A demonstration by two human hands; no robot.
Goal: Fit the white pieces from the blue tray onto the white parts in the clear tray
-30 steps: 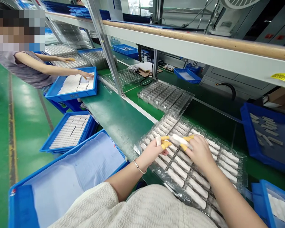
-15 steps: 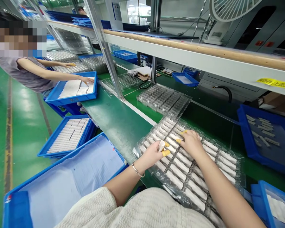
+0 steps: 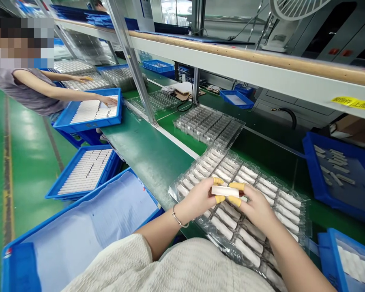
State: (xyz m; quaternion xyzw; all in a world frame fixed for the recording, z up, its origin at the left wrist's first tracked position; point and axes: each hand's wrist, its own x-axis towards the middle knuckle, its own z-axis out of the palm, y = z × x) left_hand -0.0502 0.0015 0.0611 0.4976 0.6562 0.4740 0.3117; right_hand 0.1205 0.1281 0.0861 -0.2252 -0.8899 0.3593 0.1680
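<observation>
Between my two hands, above the tray, is a short white bar-shaped piece [image 3: 225, 191]. My left hand [image 3: 200, 196] pinches its left end, with yellow covers on the thumb and fingertip. At the other end my right hand [image 3: 254, 200] grips it, also in yellow finger covers. Below them lies a clear plastic tray [image 3: 211, 239] with rows of compartments, many filled with similar white pieces [image 3: 247, 249]. Parts of the tray are hidden behind my hands and right forearm.
Left of me stands a blue bin [image 3: 88, 227] lined with pale blue sheet. Stacked clear trays [image 3: 208, 123] sit beyond my tray. A blue bin [image 3: 340, 178] with loose white pieces is at right. A co-worker [image 3: 36, 85] reaches into another bin. A shelf [image 3: 261, 65] crosses overhead.
My right hand has lifted from the tray and come toward my left hand. Both hands now meet on one white piece. The view has shifted slightly.
</observation>
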